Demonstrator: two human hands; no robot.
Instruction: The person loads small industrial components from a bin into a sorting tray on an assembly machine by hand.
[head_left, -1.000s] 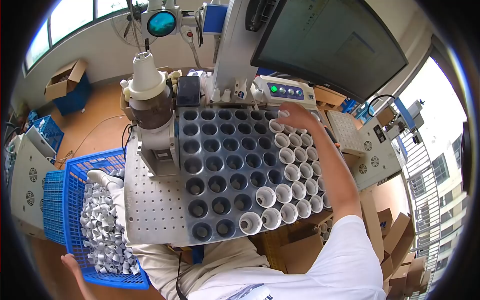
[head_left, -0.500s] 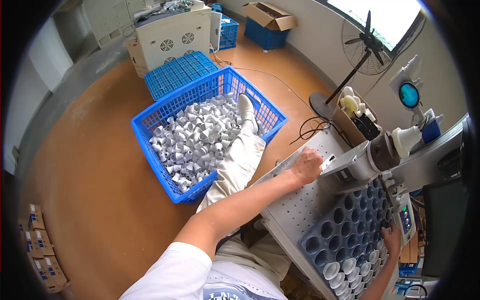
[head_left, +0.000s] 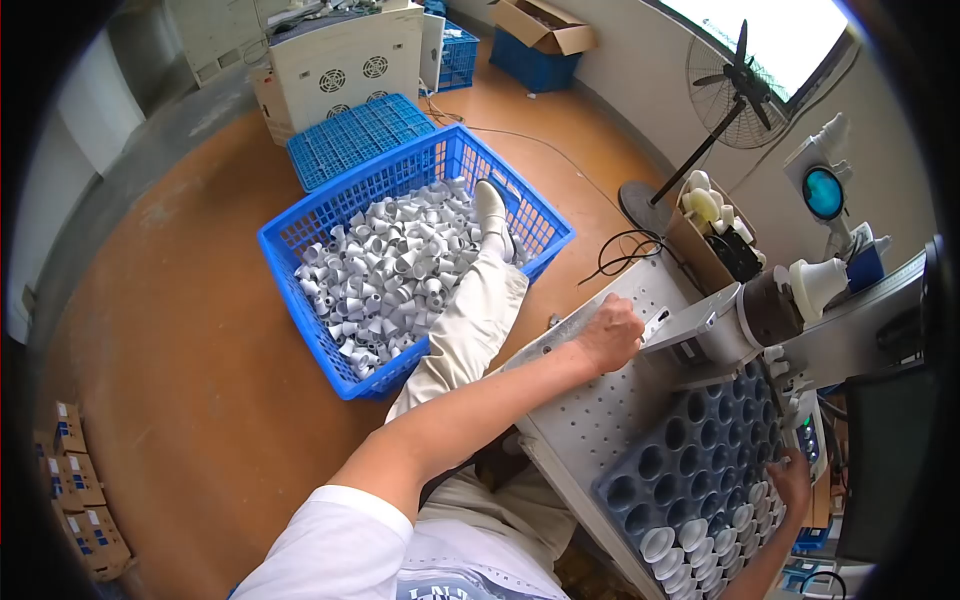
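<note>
My left hand (head_left: 612, 335) rests closed on the perforated metal plate (head_left: 585, 415), beside the grey motor housing (head_left: 705, 335). Whether anything is inside its curled fingers is hidden. A white cone-shaped cup (head_left: 818, 287) sits on the dark round chuck (head_left: 770, 305) at the housing's end, apart from both hands. My right hand (head_left: 792, 482) is over the far side of the dark tray with round pockets (head_left: 652, 490). Its fingers look bent and apart, and I make out nothing held in them. White cups (head_left: 658, 545) fill the tray's near pockets.
A blue basket (head_left: 300, 330) full of small white cone-shaped cups stands on the floor, with my foot in it. Around it are a blue crate (head_left: 355, 140), a white cabinet (head_left: 350, 60), a black fan (head_left: 735, 85), a carton (head_left: 700, 235) and loose black cable (head_left: 625, 255).
My right hand has lifted slightly away from the tray, its fingers a little more apart. My left hand stays in place beside the housing. The whole view has shifted slightly.
</note>
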